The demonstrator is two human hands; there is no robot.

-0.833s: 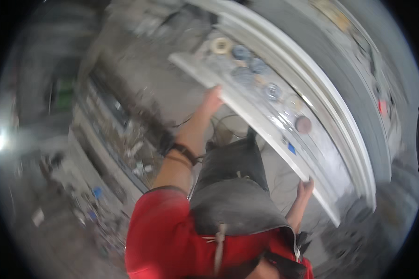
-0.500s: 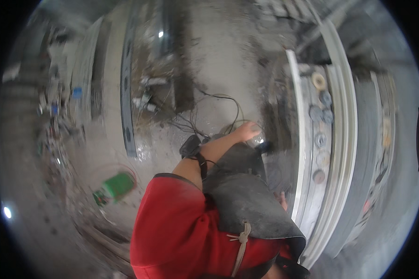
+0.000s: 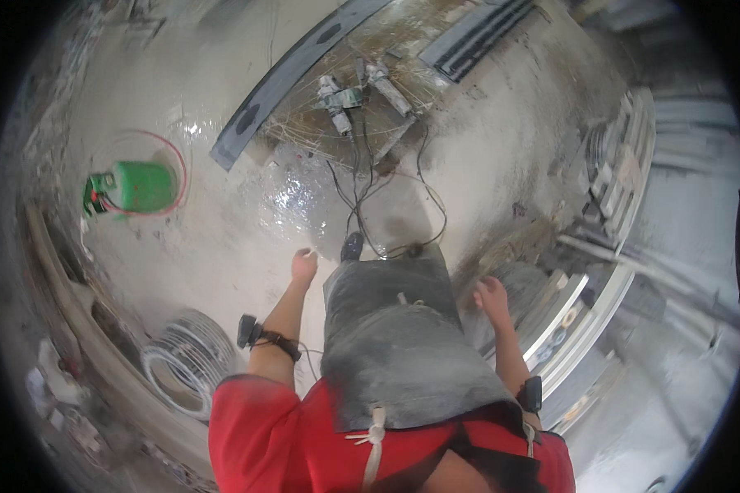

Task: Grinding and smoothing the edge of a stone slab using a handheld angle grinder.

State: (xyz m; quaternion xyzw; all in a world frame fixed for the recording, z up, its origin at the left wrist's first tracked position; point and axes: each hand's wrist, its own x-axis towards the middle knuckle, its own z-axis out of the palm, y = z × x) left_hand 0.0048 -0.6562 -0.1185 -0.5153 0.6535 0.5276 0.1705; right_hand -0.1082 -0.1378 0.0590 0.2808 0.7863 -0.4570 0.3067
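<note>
My left hand hangs out in front, left of the dark grey apron I wear, over the wet floor. Its fingers are loosely bent and apart, and nothing shows in them. On the other side of the apron, my right hand is held out with slightly curled, parted fingers, empty too. It is nearest to a rack with pale rails, but I cannot tell whether it touches anything. Both forearms carry a dark strapped device; the left one has a thin cable.
Two cabled power tools lie ahead on a wet, dirty slab. Their cables loop across the floor near my shoe. A green gas cylinder with red hose stands left, a coiled hose nearer. A long dark stone strip lies ahead.
My view has swung away from the rack on the right toward the tools ahead. My left hand has gone from in front of the apron to its left side, and my right arm has come into view.
</note>
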